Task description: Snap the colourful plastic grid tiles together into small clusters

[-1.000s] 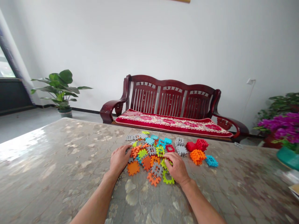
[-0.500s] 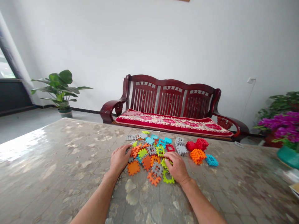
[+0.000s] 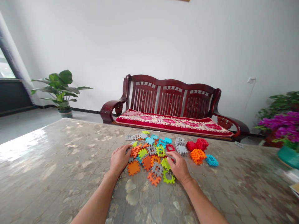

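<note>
Head view: right hand [image 3: 179, 167] eases toward 3 o'clock, baring more lime tile [image 3: 165, 163]; left hand [image 3: 120, 158] at pile's [image 3: 147, 162] 9 o'clock; both grips unclear.

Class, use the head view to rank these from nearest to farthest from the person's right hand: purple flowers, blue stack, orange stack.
1. Orange stack: just right of the right hand.
2. Blue stack: farther right, beyond the first.
3. Purple flowers: far right, at the picture's edge.
</note>
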Tool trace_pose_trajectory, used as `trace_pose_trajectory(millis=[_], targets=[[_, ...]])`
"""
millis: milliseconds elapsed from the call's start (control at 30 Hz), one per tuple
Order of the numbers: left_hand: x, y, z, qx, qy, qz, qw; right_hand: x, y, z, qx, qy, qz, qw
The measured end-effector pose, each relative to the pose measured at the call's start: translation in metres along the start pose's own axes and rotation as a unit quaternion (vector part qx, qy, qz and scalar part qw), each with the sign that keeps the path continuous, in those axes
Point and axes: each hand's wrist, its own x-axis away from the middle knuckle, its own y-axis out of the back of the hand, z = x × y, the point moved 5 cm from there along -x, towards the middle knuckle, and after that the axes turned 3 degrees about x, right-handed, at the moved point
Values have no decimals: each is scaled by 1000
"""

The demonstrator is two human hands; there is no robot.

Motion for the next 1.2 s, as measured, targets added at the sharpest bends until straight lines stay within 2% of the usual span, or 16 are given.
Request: trace_pose_trajectory(millis=[233,500,733,1000,1200], targets=[[0,0,0,-2,3,-6,1000,-1,-4,-2,37,3,9,999],[-1,-1,0,0,0,-4,1000,0,-14,3,96,44,83,991],[0,0,0,-2,2,-2,1000,0,-17,5,115,58,81,988],[-1,-1,0,-1,4,9,1000,-2,-6,6,82,52,-3,995],[-2,-2,2,3,3,4,1000,1,4,-3,75,0,-73,995]])
